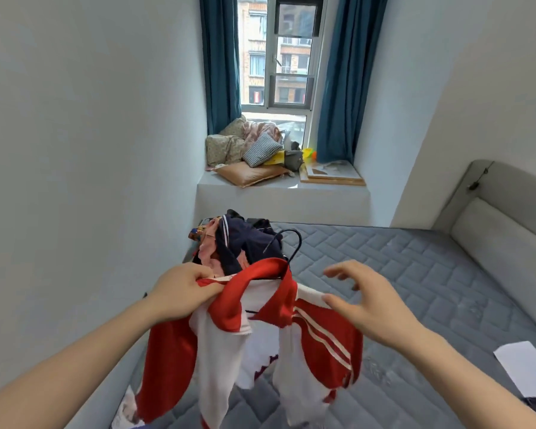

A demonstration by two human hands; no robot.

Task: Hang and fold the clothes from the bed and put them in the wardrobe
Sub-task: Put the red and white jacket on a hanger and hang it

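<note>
Head view: left hand (180, 292) fingers pinch the red-and-white jacket (260, 329) on a hanger (287, 246); right hand (365, 300) fingers spread apart.

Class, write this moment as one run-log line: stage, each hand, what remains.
stage: hanging red-and-white jacket on black hanger | left hand: grips collar | right hand: open, beside shoulder | remaining: clothes pile on bed

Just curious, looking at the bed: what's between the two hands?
In the head view, the red and white jacket on a black hanger. The left hand grips its collar; the right hand hovers open beside it.
</note>
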